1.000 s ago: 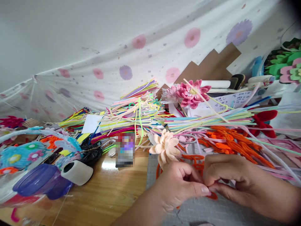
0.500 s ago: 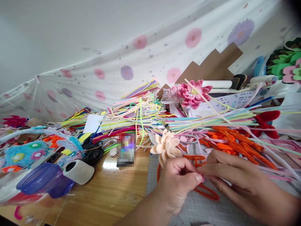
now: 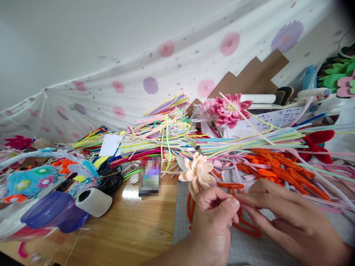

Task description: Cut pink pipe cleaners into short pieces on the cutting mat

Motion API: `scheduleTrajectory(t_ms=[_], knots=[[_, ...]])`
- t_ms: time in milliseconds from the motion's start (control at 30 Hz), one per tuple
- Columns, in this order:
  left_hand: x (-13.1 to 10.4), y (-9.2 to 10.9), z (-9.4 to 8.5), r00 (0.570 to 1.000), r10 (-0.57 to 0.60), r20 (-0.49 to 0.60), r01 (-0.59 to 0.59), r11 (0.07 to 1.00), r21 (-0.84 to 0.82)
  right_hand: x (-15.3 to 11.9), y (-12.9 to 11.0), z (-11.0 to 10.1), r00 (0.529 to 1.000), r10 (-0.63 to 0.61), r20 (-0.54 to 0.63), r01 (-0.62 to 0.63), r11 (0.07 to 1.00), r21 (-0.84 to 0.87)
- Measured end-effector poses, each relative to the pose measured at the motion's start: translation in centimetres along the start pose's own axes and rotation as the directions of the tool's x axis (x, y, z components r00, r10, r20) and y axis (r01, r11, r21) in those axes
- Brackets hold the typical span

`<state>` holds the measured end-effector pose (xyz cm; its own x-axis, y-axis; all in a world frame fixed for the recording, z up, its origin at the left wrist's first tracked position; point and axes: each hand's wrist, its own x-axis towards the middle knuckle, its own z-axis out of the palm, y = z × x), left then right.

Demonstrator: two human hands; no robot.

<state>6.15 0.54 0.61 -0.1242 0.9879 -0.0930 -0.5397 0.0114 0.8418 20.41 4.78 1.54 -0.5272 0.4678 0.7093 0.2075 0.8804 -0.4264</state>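
Pinches with left hand (image 3: 214,218), can't tell on what, nor for right hand (image 3: 288,216), with slender orange fuzzy-wire loop (image 3: 257,233) slanting at left's four o'clock.

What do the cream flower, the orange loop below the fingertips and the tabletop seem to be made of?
Cream flower: probably chenille stems; the surface looks soft and matte.
Orange loop: likely chenille too, matte, thick and softly edged.
Tabletop: wood or laminate, glossy, showing grain and bright glare.

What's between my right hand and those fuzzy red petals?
The head view shows orange pipe cleaners and paler strands between your right hand and the red petals.
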Motion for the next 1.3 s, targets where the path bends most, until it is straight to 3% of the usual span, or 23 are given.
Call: scheduleTrajectory(t_ms=[300, 567, 733, 933, 1067, 1167, 1300], knots=[[0.8, 1.5, -0.4, 0.980, -0.199, 0.031, 0.194, 0.975, 0.106, -0.1, 0.5, -0.5, 0.997, 0.000, 0.080, 0.002, 1.000, -0.020], [1.9, 2.7, -2.1, 0.902, -0.345, 0.258, 0.246, 0.904, 0.349, 0.2, 0.5, -1.1, 0.974, 0.024, 0.224, -0.062, 0.985, 0.162], [1.9, 2.7, -2.0, 0.915, -0.318, 0.249, 0.231, 0.918, 0.321, 0.7, 0.5, -1.0, 0.984, 0.048, 0.171, -0.080, 0.979, 0.187], [1.1, 1.7, -0.7, 0.985, -0.127, 0.119, 0.107, 0.981, 0.161, 0.7, 0.4, -0.3, 0.997, 0.057, 0.048, -0.063, 0.987, 0.151], [0.6, 0.7, -0.1, 0.998, -0.025, 0.058, 0.023, 0.999, 0.042, 0.7, 0.1, -0.2, 0.998, 0.056, -0.008, -0.055, 0.993, 0.107], [0.8, 0.6, -0.3, 0.993, -0.078, 0.092, 0.072, 0.995, 0.066, 0.9, 0.2, -0.7, 0.999, 0.041, 0.035, -0.044, 0.994, 0.103], [1.4, 1.3, -1.3, 0.950, -0.234, 0.205, 0.193, 0.960, 0.201, 1.1, 0.6, -1.6, 0.974, 0.019, 0.225, -0.047, 0.992, 0.118]])
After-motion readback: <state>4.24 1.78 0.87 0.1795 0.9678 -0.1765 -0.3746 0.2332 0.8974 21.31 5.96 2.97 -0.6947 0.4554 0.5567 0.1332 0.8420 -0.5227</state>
